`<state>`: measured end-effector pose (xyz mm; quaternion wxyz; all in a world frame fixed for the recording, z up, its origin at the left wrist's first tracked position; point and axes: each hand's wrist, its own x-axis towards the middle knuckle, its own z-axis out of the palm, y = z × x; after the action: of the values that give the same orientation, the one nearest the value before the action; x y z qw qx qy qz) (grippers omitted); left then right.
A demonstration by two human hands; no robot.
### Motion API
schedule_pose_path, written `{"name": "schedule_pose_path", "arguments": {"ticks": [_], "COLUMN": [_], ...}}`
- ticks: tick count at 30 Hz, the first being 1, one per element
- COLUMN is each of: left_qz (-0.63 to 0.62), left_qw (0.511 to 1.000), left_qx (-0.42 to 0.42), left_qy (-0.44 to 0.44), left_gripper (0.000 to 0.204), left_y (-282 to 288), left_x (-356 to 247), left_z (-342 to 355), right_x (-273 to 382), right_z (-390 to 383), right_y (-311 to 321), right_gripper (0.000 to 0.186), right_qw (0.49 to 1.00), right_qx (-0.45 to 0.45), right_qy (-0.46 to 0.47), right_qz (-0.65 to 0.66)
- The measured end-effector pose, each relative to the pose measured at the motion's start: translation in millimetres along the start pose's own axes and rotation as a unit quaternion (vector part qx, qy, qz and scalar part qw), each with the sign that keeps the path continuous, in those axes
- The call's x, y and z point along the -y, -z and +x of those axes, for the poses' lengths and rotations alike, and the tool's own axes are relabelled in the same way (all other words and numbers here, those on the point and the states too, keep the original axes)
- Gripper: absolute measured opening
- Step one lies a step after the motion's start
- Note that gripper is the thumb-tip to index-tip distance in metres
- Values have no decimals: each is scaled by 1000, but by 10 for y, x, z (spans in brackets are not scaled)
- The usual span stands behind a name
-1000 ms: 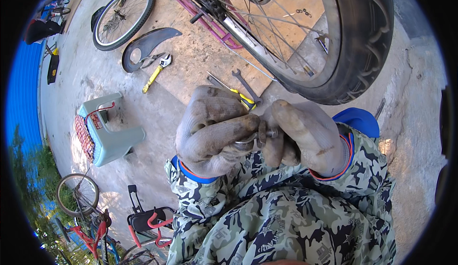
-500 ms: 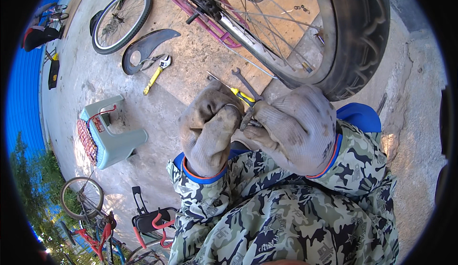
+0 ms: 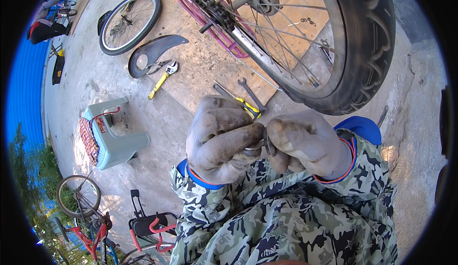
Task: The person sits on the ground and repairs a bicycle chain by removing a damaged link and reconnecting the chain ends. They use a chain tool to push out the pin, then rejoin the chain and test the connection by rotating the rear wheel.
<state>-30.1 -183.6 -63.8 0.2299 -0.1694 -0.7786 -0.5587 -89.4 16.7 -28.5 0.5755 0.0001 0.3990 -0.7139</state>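
My left hand (image 3: 220,144) and my right hand (image 3: 305,145), both in stained grey knit gloves, meet below a raised bicycle rear wheel (image 3: 361,57). Each is closed on a small metal part (image 3: 267,144) between the fingertips; its exact shape is mostly hidden. Just beyond my hands lie a yellow-and-black screwdriver (image 3: 250,110) and a dark open-end wrench (image 3: 253,95) on a tan board (image 3: 214,62). Further left are an adjustable wrench (image 3: 161,81) with yellow handle, pliers (image 3: 157,65) and a curved grey guard (image 3: 162,44).
A loose wheel (image 3: 152,21) lies at the upper left. A pale plastic stool (image 3: 121,148) stands left, with bicycles (image 3: 93,236) at lower left. A person (image 3: 43,31) bends near a blue corrugated wall (image 3: 21,88). A blue object (image 3: 362,126) sits behind my right sleeve.
Both gloved hands have turned since half a second ago, my right thumb now lying on top at the small part. The surroundings sit slightly lower in the picture.
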Motion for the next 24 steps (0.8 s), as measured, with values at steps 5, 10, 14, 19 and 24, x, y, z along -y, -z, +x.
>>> {"name": "schedule_pose_path", "arguments": {"ticks": [5, 10, 14, 19, 24], "left_qz": [-40, -221, -213, -139, -81], "left_qw": [995, 900, 915, 984, 994], "left_qx": [-12, -41, -38, 13, 16], "left_qy": [90, 374, 339, 109, 65], "left_gripper": [23, 20, 24, 27, 25], "left_y": [-17, -22, 24, 88, 92], "left_x": [-16, -147, -105, 25, 21], "left_z": [-4, -39, -52, -66, -51], "right_x": [-181, -324, -398, -237, -2], "right_z": [187, 264, 259, 156, 59], "right_y": [12, 68, -13, -97, -36], "right_gripper": [36, 33, 39, 40, 42], "right_qw": [923, 541, 599, 964, 1000], "right_qx": [-76, -255, -243, -46, 18], "right_qy": [293, 470, 389, 228, 8], "right_qz": [-238, -650, -656, -131, -23]}}
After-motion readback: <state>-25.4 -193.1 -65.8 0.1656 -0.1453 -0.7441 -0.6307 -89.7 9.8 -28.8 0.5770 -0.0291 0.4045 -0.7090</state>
